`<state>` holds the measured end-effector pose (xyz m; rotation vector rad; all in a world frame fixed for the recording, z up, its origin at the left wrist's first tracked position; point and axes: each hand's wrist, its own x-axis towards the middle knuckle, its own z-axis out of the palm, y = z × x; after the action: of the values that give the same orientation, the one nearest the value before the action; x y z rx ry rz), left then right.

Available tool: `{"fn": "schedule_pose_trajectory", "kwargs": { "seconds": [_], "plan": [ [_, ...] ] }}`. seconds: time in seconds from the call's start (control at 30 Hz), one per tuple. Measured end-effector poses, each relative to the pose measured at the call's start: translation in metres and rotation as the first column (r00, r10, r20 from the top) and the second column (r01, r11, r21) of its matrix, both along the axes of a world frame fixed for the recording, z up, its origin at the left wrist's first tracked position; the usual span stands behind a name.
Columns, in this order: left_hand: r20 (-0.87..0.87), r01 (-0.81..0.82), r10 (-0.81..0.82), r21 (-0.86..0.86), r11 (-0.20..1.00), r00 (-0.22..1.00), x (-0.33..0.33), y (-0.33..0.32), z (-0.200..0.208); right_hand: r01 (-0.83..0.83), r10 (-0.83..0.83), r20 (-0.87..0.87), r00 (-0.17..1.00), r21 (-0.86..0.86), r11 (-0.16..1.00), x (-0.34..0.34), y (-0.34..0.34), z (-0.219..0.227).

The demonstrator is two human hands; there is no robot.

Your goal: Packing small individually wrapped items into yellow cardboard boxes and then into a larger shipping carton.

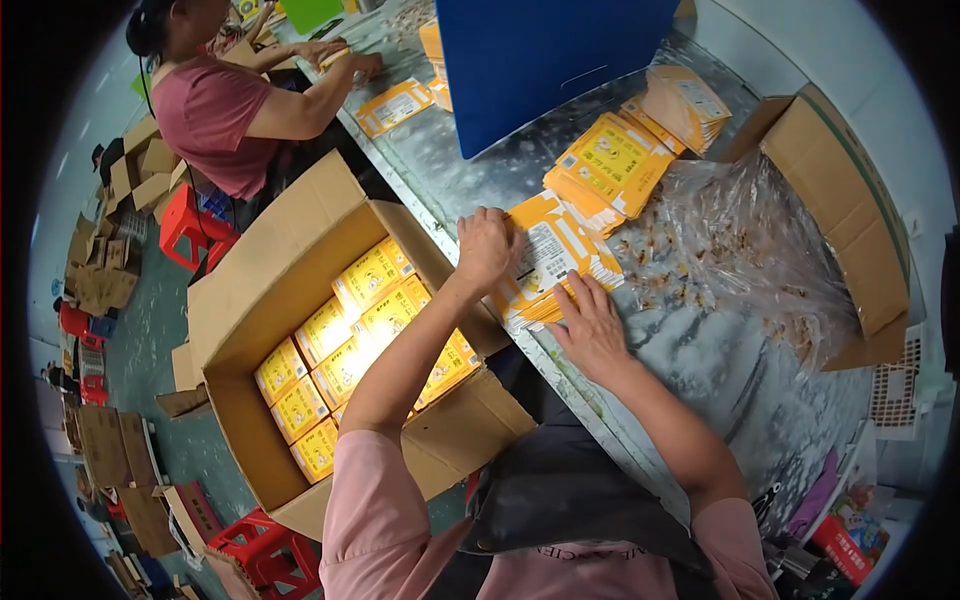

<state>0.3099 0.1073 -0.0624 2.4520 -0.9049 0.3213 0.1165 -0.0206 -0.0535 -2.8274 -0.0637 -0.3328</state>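
A stack of flat yellow packets (555,262) lies at the near edge of a grey table (740,370). My left hand (487,248) presses on the stack's left end, fingers curled over it. My right hand (590,322) lies flat against the stack's lower right side. Neither hand lifts anything off the table. To my left an open cardboard box (270,260) holds several yellow cartons (350,340) packed in rows.
More yellow packet piles (612,165) lie further along the table beside a blue panel (540,60). A clear plastic bag (745,255) with small brown bits spreads from a cardboard box (850,215) at right. Another person (215,105) works at the far left. Red stools (190,230) stand on the floor.
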Motion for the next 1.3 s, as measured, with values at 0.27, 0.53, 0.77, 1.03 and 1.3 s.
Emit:
{"fn": "schedule_pose_trajectory", "kwargs": {
  "seconds": [0.27, 0.53, 0.77, 1.03, 1.3],
  "plan": [
    [-0.089, -0.092, 0.073, -0.231, 0.969, 0.993, -0.02, -0.006, 0.058, -0.016, 0.013, 0.077, 0.997, 0.049, 0.999, -0.004, -0.01, -0.008],
    [-0.457, -0.087, -0.14, -0.442, 0.893, 0.878, -0.133, -0.012, 0.085, 0.031, -0.334, 0.038, 0.942, 0.98, 0.198, -0.064, -0.008, 0.04],
    [-0.475, -0.039, -0.262, -0.535, 0.844, 0.84, -0.233, -0.044, 0.048, 0.029, -0.516, 0.088, 0.852, 0.976, 0.215, -0.135, -0.034, 0.051],
    [-0.523, -0.072, -0.272, -0.546, 0.834, 0.808, -0.275, -0.07, 0.047, -0.043, -0.533, 0.097, 0.841, 0.993, 0.113, -0.186, -0.037, 0.029],
    [-0.58, -0.035, -0.371, -0.569, 0.822, 0.725, -0.301, -0.076, 0.05, -0.014, -0.54, 0.084, 0.838, 0.991, 0.131, -0.199, -0.046, 0.043]
  ]
}}
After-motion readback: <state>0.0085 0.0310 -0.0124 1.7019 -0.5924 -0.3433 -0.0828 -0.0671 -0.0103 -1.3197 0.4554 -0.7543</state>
